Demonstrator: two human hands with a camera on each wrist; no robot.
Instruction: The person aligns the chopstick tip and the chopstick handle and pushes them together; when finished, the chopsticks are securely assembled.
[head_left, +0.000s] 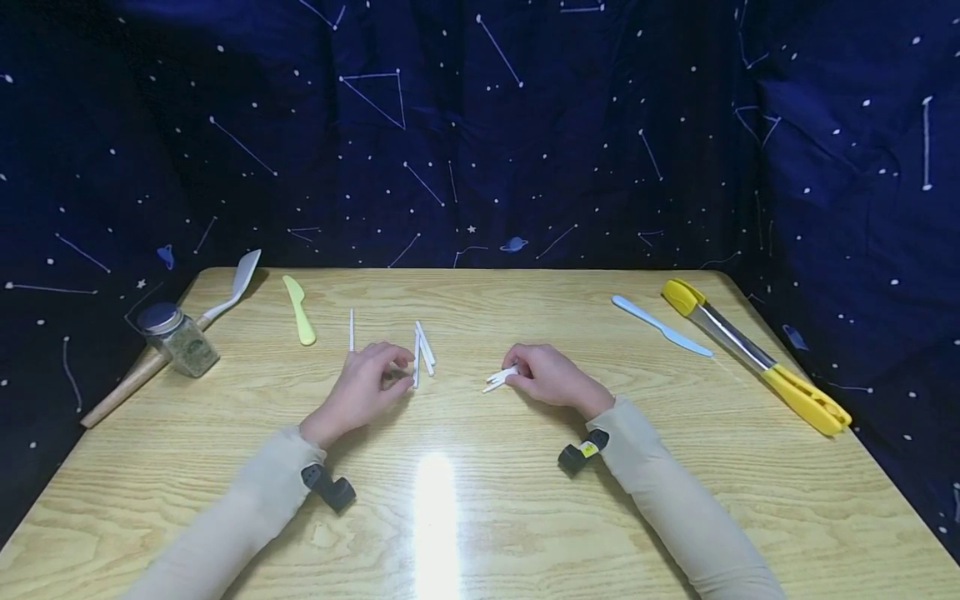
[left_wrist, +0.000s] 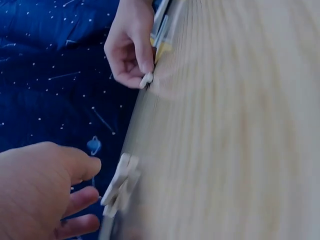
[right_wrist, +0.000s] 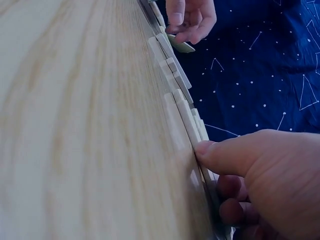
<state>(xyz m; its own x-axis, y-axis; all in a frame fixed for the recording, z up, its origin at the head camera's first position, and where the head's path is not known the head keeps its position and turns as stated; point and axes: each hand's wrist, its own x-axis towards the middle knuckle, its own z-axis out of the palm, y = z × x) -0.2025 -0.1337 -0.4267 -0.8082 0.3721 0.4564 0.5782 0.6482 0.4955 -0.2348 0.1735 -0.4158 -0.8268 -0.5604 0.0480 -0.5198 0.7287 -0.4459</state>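
Several short white sticks (head_left: 425, 343) lie on the table in front of my left hand (head_left: 367, 385), one of them leaning at an angle to its neighbour. The thumb and fingers of that hand are parted around the near end of the sticks, and the left wrist view shows a gap between fingertips and sticks (left_wrist: 120, 181). Another thin white stick (head_left: 351, 327) lies just beyond the left knuckles, its near end hidden. My right hand (head_left: 551, 377) pinches a small bunch of white sticks (head_left: 497, 380) low over the table; in the right wrist view the thumb presses on them (right_wrist: 186, 117).
At the left lie a yellow plastic knife (head_left: 300, 310), a spatula (head_left: 142, 375) with a wooden handle, and a dark-lidded spice jar (head_left: 187, 346) against it. To the right are a blue plastic knife (head_left: 663, 326) and yellow-ended tongs (head_left: 750, 354). A starry cloth (head_left: 480, 167) hangs behind.
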